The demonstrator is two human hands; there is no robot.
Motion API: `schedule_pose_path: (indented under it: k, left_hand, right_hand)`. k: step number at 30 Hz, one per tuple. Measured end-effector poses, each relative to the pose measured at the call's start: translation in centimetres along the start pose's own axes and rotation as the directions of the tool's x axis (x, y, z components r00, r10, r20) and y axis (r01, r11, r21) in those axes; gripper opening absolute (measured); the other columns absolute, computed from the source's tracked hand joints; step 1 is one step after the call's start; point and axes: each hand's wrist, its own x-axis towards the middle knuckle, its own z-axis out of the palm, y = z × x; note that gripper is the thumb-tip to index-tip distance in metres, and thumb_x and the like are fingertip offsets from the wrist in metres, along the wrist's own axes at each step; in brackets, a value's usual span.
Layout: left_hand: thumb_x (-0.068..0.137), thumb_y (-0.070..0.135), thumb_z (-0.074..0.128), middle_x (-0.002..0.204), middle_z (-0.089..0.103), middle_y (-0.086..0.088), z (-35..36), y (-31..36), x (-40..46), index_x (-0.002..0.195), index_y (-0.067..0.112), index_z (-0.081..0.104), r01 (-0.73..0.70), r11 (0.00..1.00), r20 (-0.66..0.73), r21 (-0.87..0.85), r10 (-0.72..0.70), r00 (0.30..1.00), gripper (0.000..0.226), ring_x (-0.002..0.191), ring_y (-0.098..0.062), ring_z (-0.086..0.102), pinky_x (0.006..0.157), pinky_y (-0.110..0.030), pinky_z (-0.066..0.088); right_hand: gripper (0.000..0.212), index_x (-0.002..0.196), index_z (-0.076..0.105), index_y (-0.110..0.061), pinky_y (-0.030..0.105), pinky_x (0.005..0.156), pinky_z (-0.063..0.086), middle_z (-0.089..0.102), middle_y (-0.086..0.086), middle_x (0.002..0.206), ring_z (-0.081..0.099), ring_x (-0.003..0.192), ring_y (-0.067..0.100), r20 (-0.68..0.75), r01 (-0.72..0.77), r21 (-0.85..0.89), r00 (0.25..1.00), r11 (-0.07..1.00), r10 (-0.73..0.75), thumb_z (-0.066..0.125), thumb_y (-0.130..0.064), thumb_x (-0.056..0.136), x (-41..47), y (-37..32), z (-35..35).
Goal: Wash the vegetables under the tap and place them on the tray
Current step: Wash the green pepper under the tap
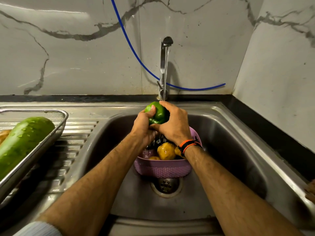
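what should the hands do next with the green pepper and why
Probably turn the glossy green bell pepper under the tap's stream: both the left hand and right hand grip it there, so covered patches stay unrinsed, before it joins the wet gourd in the steel mesh tray.

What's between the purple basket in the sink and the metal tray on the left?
In the head view, only the sink wall and the ribbed drainboard lie between purple basket and tray.

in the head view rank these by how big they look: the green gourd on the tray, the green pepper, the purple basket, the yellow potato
1. green gourd, though nearest the camera
2. purple basket
3. green pepper, partly covered by both hands
4. yellow potato
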Motion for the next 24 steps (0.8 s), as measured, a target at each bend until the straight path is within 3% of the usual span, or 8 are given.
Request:
schedule_pose_path:
  k: [3, 9, 13, 16, 19, 22, 24]
  left_hand:
    - [0.098, 0.024, 0.059, 0.124, 0.064, -0.022, -0.15, -0.01, -0.31, 0.136, 0.005, 0.052, 0.042, 0.999, 0.034, -0.034, -0.041, 0.999, 0.042, 0.101, -0.032, 0.07, 0.059, -0.035, 0.061]
    - [0.101, 0.024, 0.054, 0.109, 0.069, -0.022, 0.14, 0.22, -0.45, 0.132, 0.003, 0.054, 0.055, 0.993, 0.078, -0.105, -0.047, 0.996, 0.037, 0.084, -0.03, 0.073, 0.059, -0.037, 0.061]
    - [0.099, 0.026, 0.052, 0.123, 0.066, -0.024, -0.32, 0.55, -0.38, 0.135, 0.001, 0.054, 0.1, 0.984, 0.104, -0.147, -0.085, 0.991, 0.043, 0.095, -0.034, 0.071, 0.073, -0.044, 0.061]
    - [0.098, 0.029, 0.055, 0.112, 0.071, -0.02, -0.11, 0.63, -0.7, 0.129, 0.001, 0.058, 0.096, 0.987, 0.125, -0.13, -0.079, 0.989, 0.043, 0.086, -0.03, 0.073, 0.065, -0.037, 0.062]
    - [0.096, 0.025, 0.061, 0.099, 0.071, -0.013, 0.18, 0.26, -0.95, 0.125, 0.006, 0.06, 0.043, 0.999, 0.122, 0.021, -0.045, 0.991, 0.035, 0.082, -0.023, 0.072, 0.059, -0.032, 0.06]
    - [0.094, 0.015, 0.062, 0.117, 0.064, -0.015, -0.13, -0.21, -0.66, 0.134, 0.015, 0.054, -0.006, 0.99, 0.122, 0.143, -0.012, 0.992, 0.041, 0.098, -0.027, 0.067, 0.064, -0.035, 0.06]
    - [0.093, 0.013, 0.063, 0.128, 0.061, -0.019, -0.18, -0.3, -0.6, 0.136, 0.016, 0.053, -0.021, 0.993, 0.119, 0.118, 0.007, 0.993, 0.044, 0.105, -0.031, 0.065, 0.065, -0.037, 0.06]
  right_hand:
    - [0.093, 0.144, 0.047, -0.015, 0.031, 0.106, 0.045, 0.058, 0.007, 0.137, 0.055, 0.123, 0.022, 0.038, -0.021, -0.019, 0.999, 1.0, 0.022, 0.091, -0.025, 0.063, 0.21, 0.17, 0.32]
    - [0.087, 0.134, 0.057, -0.018, 0.03, 0.094, 0.052, 0.068, 0.003, 0.12, 0.063, 0.108, 0.019, -0.088, -0.018, -0.022, 0.996, 1.0, 0.016, 0.094, -0.026, 0.055, 0.13, 0.23, 0.47]
    - [0.088, 0.131, 0.059, -0.013, 0.028, 0.099, 0.047, 0.061, 0.004, 0.124, 0.058, 0.113, 0.019, -0.083, 0.02, 0.01, 0.996, 1.0, -0.019, 0.095, -0.02, 0.05, 0.4, 0.11, 0.57]
    - [0.089, 0.133, 0.057, -0.012, 0.031, 0.103, 0.046, 0.059, 0.004, 0.128, 0.056, 0.118, 0.018, -0.052, 0.045, 0.004, 0.998, 0.999, -0.045, 0.094, -0.021, 0.053, 0.39, 0.4, 0.65]
    - [0.089, 0.135, 0.054, -0.014, 0.03, 0.102, 0.047, 0.056, 0.003, 0.129, 0.055, 0.118, 0.019, -0.021, 0.021, -0.022, 1.0, 1.0, -0.022, 0.093, -0.022, 0.056, 0.36, 0.71, 0.59]
    - [0.095, 0.141, 0.047, -0.014, 0.027, 0.101, 0.043, 0.052, 0.004, 0.135, 0.051, 0.123, 0.02, 0.07, -0.023, -0.04, 0.997, 0.999, 0.026, 0.093, -0.022, 0.058, 0.47, 0.85, 0.18]
    - [0.095, 0.141, 0.046, -0.014, 0.028, 0.101, 0.044, 0.054, 0.005, 0.135, 0.052, 0.122, 0.021, 0.092, -0.032, -0.038, 0.995, 0.999, 0.035, 0.092, -0.022, 0.059, 0.52, 0.78, -0.05]
